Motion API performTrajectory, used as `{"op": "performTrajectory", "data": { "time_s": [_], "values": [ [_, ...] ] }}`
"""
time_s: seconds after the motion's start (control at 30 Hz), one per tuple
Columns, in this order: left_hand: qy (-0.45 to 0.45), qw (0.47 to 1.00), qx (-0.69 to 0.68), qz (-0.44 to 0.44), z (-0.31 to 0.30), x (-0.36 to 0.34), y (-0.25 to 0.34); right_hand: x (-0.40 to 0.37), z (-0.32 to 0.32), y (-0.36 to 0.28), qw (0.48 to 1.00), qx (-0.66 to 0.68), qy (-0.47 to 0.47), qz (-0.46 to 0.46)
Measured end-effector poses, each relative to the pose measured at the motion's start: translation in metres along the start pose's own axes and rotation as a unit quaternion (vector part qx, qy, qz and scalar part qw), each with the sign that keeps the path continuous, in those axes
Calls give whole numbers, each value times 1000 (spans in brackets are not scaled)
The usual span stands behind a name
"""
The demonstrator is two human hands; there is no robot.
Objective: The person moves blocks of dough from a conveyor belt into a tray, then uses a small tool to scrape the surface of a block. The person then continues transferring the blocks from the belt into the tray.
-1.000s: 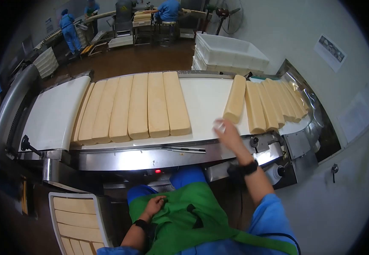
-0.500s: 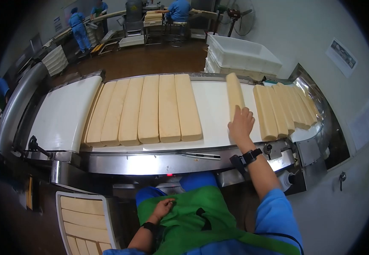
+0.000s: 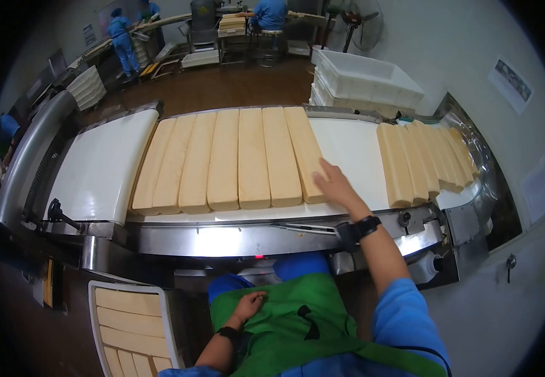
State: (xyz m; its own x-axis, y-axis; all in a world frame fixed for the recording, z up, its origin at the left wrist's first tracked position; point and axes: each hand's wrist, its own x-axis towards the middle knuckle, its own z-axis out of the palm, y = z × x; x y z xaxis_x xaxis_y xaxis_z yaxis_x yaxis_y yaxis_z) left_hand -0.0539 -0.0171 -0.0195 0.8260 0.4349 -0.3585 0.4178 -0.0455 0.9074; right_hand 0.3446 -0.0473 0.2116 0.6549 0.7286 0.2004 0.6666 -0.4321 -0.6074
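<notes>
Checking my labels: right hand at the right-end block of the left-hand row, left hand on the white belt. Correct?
Not quite: the left hand isn't on the white belt; the head view shows it at the lap, against the green apron. The right hand is at the right-end block of the left-hand row.

The long table [image 3: 368, 173] has a white top [image 3: 351, 139] and a shiny metal edge [image 3: 222, 241] along the front. A row of long, pale yellow blocks [image 3: 253, 157] lies side by side on the white top. More yellow blocks [image 3: 398, 166] lie close together near the right end. A thin tool [image 3: 310, 229] rests on the metal edge.
</notes>
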Motion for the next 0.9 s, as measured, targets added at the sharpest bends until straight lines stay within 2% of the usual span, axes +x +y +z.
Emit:
{"op": "performTrajectory", "data": {
  "time_s": [0.03,0.07,0.1,0.17,0.23,0.37,0.43,0.47,0.53,0.57,0.63,0.67,0.73,0.77,0.83,0.87,0.9],
  "values": [
    [-2,1000,-16,-13,0,-1,-1,0,-5,19,998,54,33,-11],
    [-4,999,-33,-24,1,0,-2,-5,-22,29,993,-92,76,11],
    [-1,999,-37,-22,2,2,-8,-14,-40,37,964,-236,117,33],
    [-4,997,-70,-16,6,5,-19,-32,-67,44,894,-350,192,204],
    [-3,999,-40,-4,5,4,-16,-38,-86,60,848,-362,206,327],
    [-6,1000,-4,3,1,4,-5,-35,-101,54,852,-314,164,385],
    [-5,1000,1,7,1,3,-5,-30,-105,39,864,-234,129,426],
    [-4,1000,7,10,0,3,-5,-30,-100,33,864,-234,129,427],
    [-3,1000,3,19,1,4,-7,-26,-91,22,894,-281,77,340],
    [-1,1000,-2,28,1,5,-8,-24,-83,23,894,-281,79,340],
    [-4,1000,-7,8,1,4,-10,-19,-62,26,902,-398,99,130],
    [-9,1000,-14,-14,0,5,-9,-23,-58,10,903,-396,102,130],
    [-10,1000,-15,-13,0,6,-8,-34,-54,-14,898,-371,184,147],
    [-14,1000,-17,-13,0,4,-7,-30,-50,-11,899,-371,182,148],
    [-10,1000,-11,-16,-1,-1,2,-10,-41,-1,968,-183,9,172],
    [-6,1000,-6,-18,-2,-2,5,-5,-31,-3,977,-172,22,122],
    [-5,1000,-4,-18,-2,-1,1,0,-25,-5,977,-171,23,123]
  ]
}}
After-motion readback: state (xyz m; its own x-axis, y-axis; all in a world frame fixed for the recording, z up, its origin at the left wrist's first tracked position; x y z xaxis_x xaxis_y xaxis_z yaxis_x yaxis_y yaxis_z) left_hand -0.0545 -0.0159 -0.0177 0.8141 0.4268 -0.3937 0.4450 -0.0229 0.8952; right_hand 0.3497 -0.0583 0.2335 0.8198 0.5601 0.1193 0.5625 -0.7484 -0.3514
